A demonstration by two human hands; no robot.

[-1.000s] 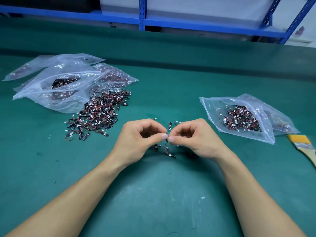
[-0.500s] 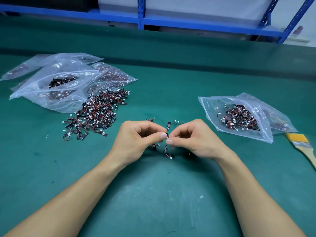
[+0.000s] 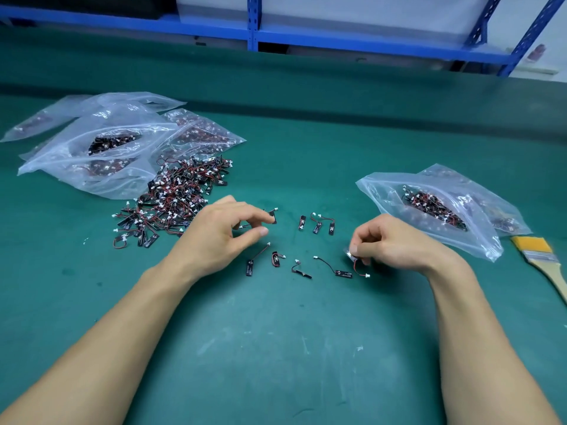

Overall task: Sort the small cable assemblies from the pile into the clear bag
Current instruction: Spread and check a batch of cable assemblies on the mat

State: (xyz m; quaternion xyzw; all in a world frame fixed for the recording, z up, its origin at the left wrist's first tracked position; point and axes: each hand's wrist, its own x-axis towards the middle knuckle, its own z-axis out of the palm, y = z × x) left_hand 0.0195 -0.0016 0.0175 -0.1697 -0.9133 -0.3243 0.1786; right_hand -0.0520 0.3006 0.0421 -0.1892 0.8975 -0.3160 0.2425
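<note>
A: Right hand (image 3: 389, 243) pinches a cable assembly (image 3: 351, 256); left hand (image 3: 221, 237) hovers apart, loose, seemingly empty.
B: Dangling lead may snag loose assemblies (image 3: 343, 273) before the clear bag (image 3: 429, 222) just beyond that hand.

Own body in view, hands and forearms only. My left hand (image 3: 221, 237) and right hand (image 3: 389, 243) are bare. My left forearm (image 3: 122, 326) and right forearm (image 3: 478, 332) are bare skin down to the near edge of the view. Nails short and plain, cut close to the fingertip; left thumbnail (image 3: 263, 230) shows clearest. Both forearms slim, narrowing at the wrists.
</note>
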